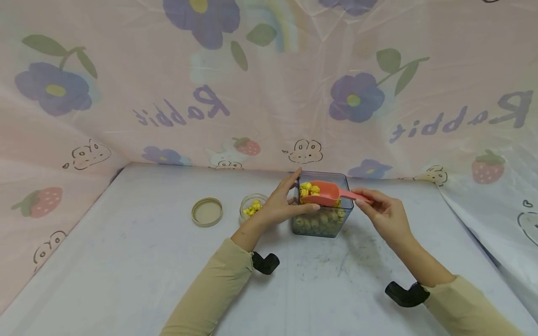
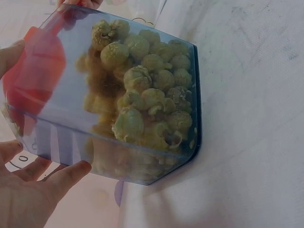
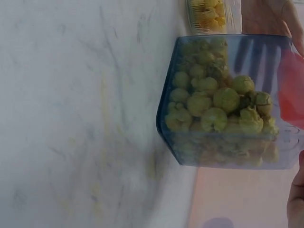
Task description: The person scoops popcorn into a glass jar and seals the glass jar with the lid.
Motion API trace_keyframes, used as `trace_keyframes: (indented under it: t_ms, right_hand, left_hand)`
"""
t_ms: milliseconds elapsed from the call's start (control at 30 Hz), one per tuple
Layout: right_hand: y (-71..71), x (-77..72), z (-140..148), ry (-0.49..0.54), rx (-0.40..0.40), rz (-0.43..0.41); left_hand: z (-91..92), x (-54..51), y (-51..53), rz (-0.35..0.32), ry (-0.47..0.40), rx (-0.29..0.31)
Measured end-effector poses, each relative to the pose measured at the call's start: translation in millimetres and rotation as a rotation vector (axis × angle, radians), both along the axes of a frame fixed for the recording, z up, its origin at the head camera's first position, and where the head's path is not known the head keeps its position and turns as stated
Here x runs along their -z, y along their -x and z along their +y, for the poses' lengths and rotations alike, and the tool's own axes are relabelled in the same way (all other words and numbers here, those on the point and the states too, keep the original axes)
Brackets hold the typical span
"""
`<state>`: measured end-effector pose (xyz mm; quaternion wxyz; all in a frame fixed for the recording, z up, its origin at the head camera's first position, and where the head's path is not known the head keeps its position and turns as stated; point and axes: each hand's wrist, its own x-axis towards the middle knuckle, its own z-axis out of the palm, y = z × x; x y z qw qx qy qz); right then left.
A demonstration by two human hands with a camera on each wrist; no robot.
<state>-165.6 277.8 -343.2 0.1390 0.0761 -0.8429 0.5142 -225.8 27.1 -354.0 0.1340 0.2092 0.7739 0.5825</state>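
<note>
A clear bluish square container (image 1: 319, 228) stands on the table, partly filled with yellow popcorn (image 2: 137, 78). My left hand (image 1: 279, 203) grips its left side near the rim, thumb along the front edge and fingers behind. My right hand (image 1: 388, 217) pinches the handle of a red scoop (image 1: 328, 190) at the container's right rim. The scoop's bowl lies level inside the top of the container, with several yellow pieces (image 1: 308, 189) in it. In the right wrist view the popcorn (image 3: 213, 102) shows through the wall, with the scoop (image 3: 292, 90) above it.
Left of the container, partly behind my left forearm, a small round clear jar (image 1: 243, 210) holds some popcorn. Farther left a round lid (image 1: 207, 212) lies on the white table (image 1: 126, 261). A patterned pink cloth (image 1: 269, 93) hangs behind the table.
</note>
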Motion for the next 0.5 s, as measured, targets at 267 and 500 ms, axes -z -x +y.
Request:
trace_keyframes:
  t_ms: [267,500]
  right_hand:
    - [-1.7,3.6,0.7,0.031,0.006,0.006]
    - [-2.5,4.3,-0.1,0.022,0.017,0.014]
  left_hand:
    - [0.0,1.0,0.4,0.009,0.023,0.001]
    - [-1.0,1.3,0.4,0.007,0.009,0.011]
